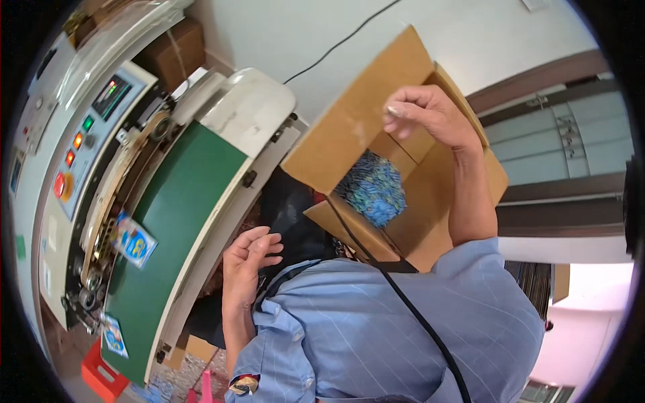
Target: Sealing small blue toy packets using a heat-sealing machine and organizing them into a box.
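My right hand (433, 115) is above an open cardboard box (356, 111), its fingers bent and the thumb tip close against them. Anything held there is too small or too blurred to make out. Inside the box lies a heap of small blue items (376, 188), mixed with green and yellow. My left hand (250, 260) hangs between the box and a green conveyor belt (181, 195), fingers loosely bent and apart, nothing in them. Two small blue-and-white packets lie on the belt: one packet (136, 243) by the rollers, the other packet (115, 335) nearer its lower end.
A machine with a control panel (87, 141), lit buttons and a red knob runs along the left. The belt's far end meets a white housing (250, 107). A black cable (403, 295) crosses in front of me. A red plastic stool (102, 373) stands at lower left.
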Motion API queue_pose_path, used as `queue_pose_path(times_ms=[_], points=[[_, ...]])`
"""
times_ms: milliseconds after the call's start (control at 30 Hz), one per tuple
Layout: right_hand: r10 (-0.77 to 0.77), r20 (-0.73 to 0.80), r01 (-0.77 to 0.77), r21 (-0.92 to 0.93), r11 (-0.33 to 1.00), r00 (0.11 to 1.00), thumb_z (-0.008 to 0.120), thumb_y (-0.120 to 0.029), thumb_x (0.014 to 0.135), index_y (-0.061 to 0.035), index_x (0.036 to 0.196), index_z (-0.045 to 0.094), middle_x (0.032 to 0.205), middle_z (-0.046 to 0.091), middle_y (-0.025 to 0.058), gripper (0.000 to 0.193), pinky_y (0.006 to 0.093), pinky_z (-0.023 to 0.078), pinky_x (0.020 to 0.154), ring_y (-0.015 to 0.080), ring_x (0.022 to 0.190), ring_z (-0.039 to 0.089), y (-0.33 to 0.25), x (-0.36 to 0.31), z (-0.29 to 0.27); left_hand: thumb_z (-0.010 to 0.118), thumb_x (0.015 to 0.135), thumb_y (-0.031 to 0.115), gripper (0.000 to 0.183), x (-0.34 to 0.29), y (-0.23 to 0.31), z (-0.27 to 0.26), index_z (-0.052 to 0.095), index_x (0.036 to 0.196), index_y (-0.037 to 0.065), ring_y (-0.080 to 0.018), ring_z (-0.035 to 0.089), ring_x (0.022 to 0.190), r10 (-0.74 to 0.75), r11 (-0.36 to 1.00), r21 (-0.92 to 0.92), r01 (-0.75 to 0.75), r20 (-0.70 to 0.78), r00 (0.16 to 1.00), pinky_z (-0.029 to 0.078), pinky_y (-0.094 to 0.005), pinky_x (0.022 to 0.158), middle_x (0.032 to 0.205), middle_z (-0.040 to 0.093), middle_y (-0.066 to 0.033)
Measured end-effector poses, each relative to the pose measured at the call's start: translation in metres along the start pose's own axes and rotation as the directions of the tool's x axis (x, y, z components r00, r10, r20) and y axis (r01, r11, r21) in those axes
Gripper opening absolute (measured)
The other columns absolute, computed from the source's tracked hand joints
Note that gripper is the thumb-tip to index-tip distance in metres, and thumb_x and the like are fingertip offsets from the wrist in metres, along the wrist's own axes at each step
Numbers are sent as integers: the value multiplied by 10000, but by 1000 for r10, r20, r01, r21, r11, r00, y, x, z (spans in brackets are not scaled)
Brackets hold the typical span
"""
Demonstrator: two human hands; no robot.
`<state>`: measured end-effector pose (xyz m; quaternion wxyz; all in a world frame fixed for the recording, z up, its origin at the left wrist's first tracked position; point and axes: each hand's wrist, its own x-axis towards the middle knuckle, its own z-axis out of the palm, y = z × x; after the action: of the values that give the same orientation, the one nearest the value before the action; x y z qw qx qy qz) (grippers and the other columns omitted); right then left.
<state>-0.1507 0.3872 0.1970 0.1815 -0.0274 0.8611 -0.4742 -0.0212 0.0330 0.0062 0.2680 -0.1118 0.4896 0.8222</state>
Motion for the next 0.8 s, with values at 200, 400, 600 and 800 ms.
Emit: queue_pose_path(times_ms=[200,400,600,800], points=[[223,-199,-298,-576,761,954,621,-390,949,38,1344,484,1265,584,195,598,364,471,987,295,1185,574,198,-18,-17,660,954,246,359,10,-2,10,613,1211,-1,-180,698,902,-53,997,66,50,43,998,598,-316,745,1059,706,-142],[235,-13,-212,-480,851,972,612,-465,915,44,1477,300,1498,353,295,820,412,312,1141,380,1385,381,227,-5,11,657,955,239,351,7,-6,13,615,1208,0,-175,697,895,-53,995,90,53,-3,999,596,-313,740,1066,705,-137],[54,-114,-104,-495,863,992,624,-367,906,-10,1423,409,1380,487,302,664,442,382,1079,429,1292,465,243,31,43,660,952,241,356,12,-10,14,615,1209,-1,-177,696,895,-60,993,98,60,-2,998,594,-312,740,1077,704,-138],[37,-168,-135,-627,767,985,622,-196,867,-28,1348,484,1294,550,287,527,480,465,980,463,1173,537,267,51,49,661,951,252,366,10,-9,10,615,1209,-4,-178,694,902,-52,995,87,55,-39,998,591,-311,747,1090,699,-142]])
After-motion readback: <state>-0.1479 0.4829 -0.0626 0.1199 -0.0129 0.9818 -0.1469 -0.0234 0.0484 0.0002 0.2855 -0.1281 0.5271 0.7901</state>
